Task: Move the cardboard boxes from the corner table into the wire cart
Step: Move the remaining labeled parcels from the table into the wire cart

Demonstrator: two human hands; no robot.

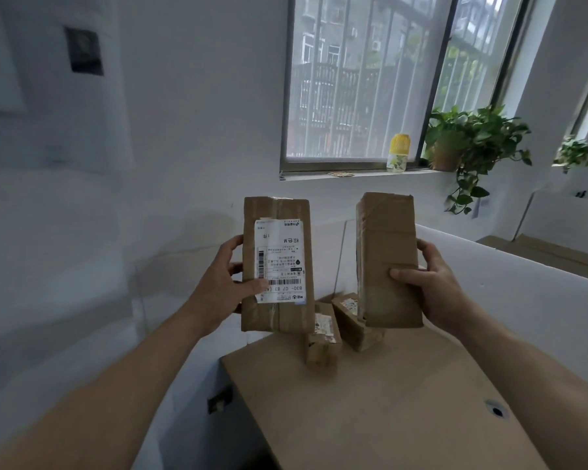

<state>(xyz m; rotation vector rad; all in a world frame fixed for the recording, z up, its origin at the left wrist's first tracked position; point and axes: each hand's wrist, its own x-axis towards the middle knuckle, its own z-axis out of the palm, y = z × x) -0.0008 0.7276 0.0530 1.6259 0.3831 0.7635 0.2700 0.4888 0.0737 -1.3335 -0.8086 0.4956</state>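
Note:
My left hand (pixel 230 283) grips a tall cardboard box with a white shipping label (pixel 279 239), held upright above the table's far left corner. My right hand (pixel 431 283) grips a second, plain cardboard box (pixel 386 245), also upright, a little to the right. Below and between them two smaller cardboard boxes (pixel 321 340) (pixel 352 320) lie on the brown corner table (pixel 404 401), near its far edge. The wire cart is not in view.
White walls close the corner on the left and behind. A white partition (pixel 510 279) runs along the table's right side. A window sill holds a yellow-capped bottle (pixel 398 153) and potted plants (pixel 469 144). A cable hole (pixel 497 410) sits in the tabletop.

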